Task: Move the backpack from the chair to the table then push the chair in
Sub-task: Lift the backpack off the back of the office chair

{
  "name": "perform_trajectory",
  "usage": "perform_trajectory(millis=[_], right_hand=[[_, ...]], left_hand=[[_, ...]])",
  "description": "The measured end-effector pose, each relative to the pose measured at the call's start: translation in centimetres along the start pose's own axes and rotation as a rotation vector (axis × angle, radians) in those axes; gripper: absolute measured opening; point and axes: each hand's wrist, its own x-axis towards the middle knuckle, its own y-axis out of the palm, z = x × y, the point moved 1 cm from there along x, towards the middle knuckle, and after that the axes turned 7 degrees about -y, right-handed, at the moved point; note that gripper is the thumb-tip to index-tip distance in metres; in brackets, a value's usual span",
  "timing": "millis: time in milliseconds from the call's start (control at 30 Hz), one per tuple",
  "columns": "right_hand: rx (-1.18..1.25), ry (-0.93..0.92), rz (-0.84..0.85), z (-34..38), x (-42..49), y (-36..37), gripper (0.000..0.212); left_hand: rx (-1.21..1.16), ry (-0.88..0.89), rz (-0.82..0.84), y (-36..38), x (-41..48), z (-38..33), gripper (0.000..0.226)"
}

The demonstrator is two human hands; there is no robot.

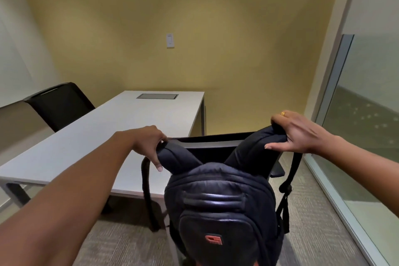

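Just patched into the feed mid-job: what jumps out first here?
A dark backpack fills the lower middle, both hands gripping its padded straps: left hand, right hand. Behind it shows a chair back; the long pale table stretches away on the left.

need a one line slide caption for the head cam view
Left hand and right hand grip the dark backpack by its shoulder straps over the chair, beside the white table.
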Motion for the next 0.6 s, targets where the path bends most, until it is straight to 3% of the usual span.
perform_trajectory(millis=[167, 367, 467, 600], right_hand=[[-0.020, -0.001, -0.004, 1.3, 0.3, -2.6, 0.085], [-0.091, -0.115, 0.052, 3.6, 1.5, -7.9, 0.087], [-0.134, -0.140, 0.049, 4.4, 1.6, -11.1, 0.089], [-0.212, -0.150, 0.053, 4.4, 1.7, -14.4, 0.085]], left_hand=[[-0.264, -0.080, 0.169, 0.3, -1.9, 0.1, 0.075], [-0.528, 0.041, 0.183, 0.8, -5.5, 0.1, 0.067], [-0.627, 0.077, 0.052, 1.0, -7.1, -1.1, 0.084], [-0.558, 0.169, -0.473, 1.1, -7.8, -6.4, 0.096]])
